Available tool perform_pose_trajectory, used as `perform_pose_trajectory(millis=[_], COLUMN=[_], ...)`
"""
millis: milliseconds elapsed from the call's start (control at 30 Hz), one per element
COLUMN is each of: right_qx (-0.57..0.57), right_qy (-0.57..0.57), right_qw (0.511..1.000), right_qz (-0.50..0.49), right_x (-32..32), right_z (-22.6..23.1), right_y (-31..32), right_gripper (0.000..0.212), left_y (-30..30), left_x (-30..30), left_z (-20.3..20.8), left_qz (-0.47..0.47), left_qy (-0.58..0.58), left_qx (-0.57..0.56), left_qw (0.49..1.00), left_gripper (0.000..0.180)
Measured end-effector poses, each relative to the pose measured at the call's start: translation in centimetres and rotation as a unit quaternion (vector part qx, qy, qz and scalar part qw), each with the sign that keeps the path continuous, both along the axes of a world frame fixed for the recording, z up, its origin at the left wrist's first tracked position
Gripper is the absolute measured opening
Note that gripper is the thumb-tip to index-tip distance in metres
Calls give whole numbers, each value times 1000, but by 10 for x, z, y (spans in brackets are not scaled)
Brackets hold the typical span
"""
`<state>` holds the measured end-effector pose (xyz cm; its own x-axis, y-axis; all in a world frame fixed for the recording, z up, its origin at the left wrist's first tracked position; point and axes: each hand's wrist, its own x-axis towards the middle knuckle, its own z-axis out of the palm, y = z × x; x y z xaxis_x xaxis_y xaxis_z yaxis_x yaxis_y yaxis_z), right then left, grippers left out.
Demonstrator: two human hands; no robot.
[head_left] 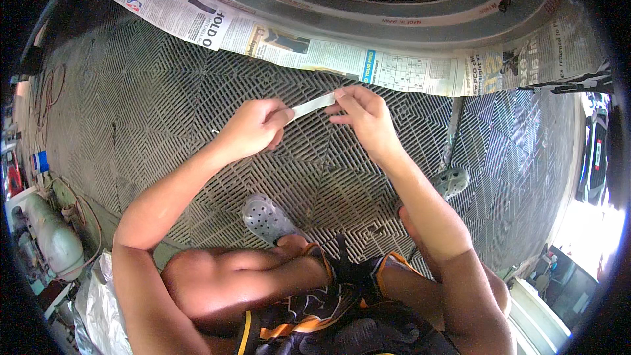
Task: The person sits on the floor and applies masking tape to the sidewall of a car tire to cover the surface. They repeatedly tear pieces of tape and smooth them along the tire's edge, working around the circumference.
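A short strip of whitish tape [313, 106] is stretched between my two hands, slanting up to the right. My left hand [257, 126] pinches its lower left end between thumb and fingers. At the upper right end my right hand [361, 115] pinches the tape with thumb and forefinger, its other fingers loosely curled. Just beyond my hands, newspaper sheets [328, 64] line the lower edge of a grey wheel rim [368, 26]. A black valve stem [504, 3] sticks out of the rim at the right.
Grey slatted floor tiles [217, 184] spread under me. My feet wear grey clogs [268, 218]. A tank-like machine [52, 236] with a hose stands at the left, beside silvery sheeting [102, 309]. A white container [536, 319] is at the lower right.
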<state>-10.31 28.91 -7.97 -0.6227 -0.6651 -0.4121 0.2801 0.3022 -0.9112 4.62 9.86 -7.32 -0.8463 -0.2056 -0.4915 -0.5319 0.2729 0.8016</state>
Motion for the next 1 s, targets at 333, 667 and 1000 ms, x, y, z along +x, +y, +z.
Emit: perform_pose_trajectory(millis=[333,667,1000], right_qx=[-24,0,-50], right_qy=[105,169,434], right_qw=[994,985,899], right_qz=[-26,-29,-9], right_x=[-26,-7,26], right_z=[22,21,19], right_y=[14,11,-9], right_gripper=[19,15,14], left_y=[0,0,-25], left_x=[4,19,36], left_z=[-5,-7,-38], left_qz=[-59,-5,-14], left_qy=[163,32,220], left_qx=[-227,-24,-243], left_qw=[958,999,945], left_gripper=[25,33,26])
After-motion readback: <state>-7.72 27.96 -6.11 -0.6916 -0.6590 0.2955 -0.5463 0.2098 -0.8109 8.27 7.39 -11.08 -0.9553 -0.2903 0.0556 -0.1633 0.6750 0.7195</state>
